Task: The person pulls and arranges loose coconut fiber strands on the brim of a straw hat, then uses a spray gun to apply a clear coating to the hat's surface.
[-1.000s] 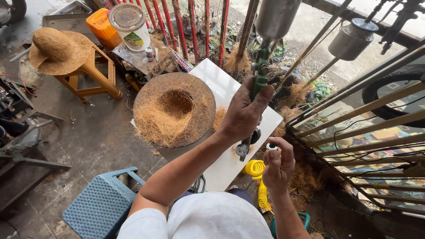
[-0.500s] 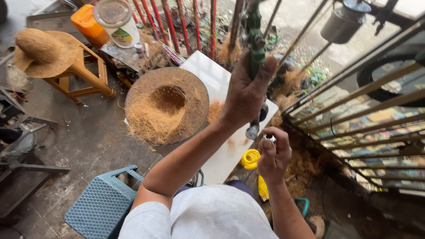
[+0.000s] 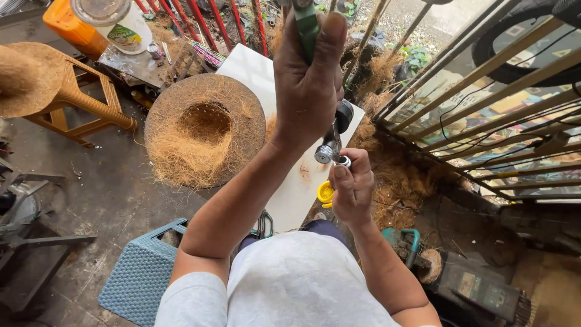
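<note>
- Spray gun: held up over the white board, between the person's two hands. A second ago its green body sat lower, just above the board; it now reaches the top edge of the view, so the tool appears lifted clear of the surface for work on its lower fitting.
- Left hand: clenched around the green body, thumb laid along it. The grasp matches the earlier views; only its height differs.
- Right hand: fingertips pinched on a small silver cap just beside the knurled metal fitting at the gun's lower end. Earlier this hand hung slightly apart from the gun; it has since closed in to touch the fitting, whether threading the cap on or off cannot be told.
- Yellow ring: lies on the board beneath the right hand.
- Coir hat form: brim up on the floor beside the board; its crown holds only loose fibre.
- Clear plastic jar: lidded, contents not discernible, beside an orange container at the upper left.
- Wooden stool: carries a second fibre hat.
- Blue woven stool: stands near the person's left knee.
</note>
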